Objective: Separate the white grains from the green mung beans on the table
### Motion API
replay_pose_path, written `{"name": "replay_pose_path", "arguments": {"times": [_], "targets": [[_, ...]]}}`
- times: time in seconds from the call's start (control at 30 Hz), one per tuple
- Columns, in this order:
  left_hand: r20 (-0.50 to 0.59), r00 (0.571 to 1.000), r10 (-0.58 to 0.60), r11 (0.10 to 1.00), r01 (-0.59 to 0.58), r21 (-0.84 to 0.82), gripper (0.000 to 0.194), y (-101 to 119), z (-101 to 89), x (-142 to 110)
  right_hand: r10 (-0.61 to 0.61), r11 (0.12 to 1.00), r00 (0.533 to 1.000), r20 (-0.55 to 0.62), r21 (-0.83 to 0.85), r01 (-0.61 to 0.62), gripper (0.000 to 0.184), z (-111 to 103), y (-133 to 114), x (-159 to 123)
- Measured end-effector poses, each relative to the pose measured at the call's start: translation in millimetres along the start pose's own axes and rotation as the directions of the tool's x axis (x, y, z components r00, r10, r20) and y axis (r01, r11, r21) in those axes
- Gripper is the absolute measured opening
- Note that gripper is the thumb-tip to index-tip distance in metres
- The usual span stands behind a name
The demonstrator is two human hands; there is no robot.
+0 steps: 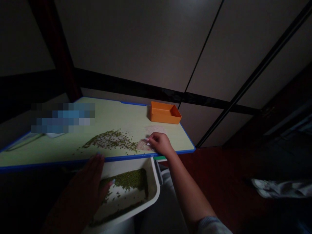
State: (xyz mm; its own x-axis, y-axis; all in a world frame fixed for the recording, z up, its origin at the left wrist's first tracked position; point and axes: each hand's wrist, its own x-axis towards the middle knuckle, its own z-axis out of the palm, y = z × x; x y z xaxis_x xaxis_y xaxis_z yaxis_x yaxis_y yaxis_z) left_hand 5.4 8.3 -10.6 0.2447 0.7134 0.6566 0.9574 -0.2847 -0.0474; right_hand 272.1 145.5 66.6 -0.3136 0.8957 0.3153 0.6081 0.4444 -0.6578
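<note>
On the table (107, 110), a loose spread of green bits (117, 138) lies unfinished, while more lie in the tub (156, 191) below its edge; the work looks partway along. The right hand (159, 142) curls, thumb and fingertips pinched together over a patch (141, 146); whether they grip anything cannot be told. The left hand (90, 182), opened out above the tub, shows no hold. No brand, label or writing is readable.

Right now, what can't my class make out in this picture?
All in the head view:
Identity of the bluish shape over the pale, blue-edged table: pixelation masks it.
Anything inside the right hand: hidden by its own curl.
White rectangular plastic tub: left end covered by the left hand and shadow.
</note>
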Motion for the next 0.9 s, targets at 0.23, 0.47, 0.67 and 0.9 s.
{"name": "replay_pose_path", "arguments": {"times": [0.23,0.47,0.67,0.9], "targets": [[0.016,0.999,0.035,0.999,-0.035,0.006,0.083,-2.4,-5.3,-0.3,0.016,0.987,0.997,-0.072,-0.158,-0.027,0.021,-2.3,-7.5,0.3],[0.050,0.999,-0.010,0.998,0.013,-0.055,0.079,1.2,-10.6,1.3,0.083,0.996,0.991,-0.109,-0.007,-0.084,0.024,1.6,5.0,-0.2],[0.040,0.999,-0.005,1.000,0.006,-0.030,0.081,2.7,-10.5,2.4,0.009,1.000,1.000,-0.029,-0.001,-0.009,0.024,2.7,2.4,-0.4],[0.078,0.997,0.008,1.000,-0.007,-0.015,0.082,2.2,-16.1,3.5,0.045,0.997,0.996,-0.083,-0.062,-0.050,0.022,0.6,0.0,1.8]]}}
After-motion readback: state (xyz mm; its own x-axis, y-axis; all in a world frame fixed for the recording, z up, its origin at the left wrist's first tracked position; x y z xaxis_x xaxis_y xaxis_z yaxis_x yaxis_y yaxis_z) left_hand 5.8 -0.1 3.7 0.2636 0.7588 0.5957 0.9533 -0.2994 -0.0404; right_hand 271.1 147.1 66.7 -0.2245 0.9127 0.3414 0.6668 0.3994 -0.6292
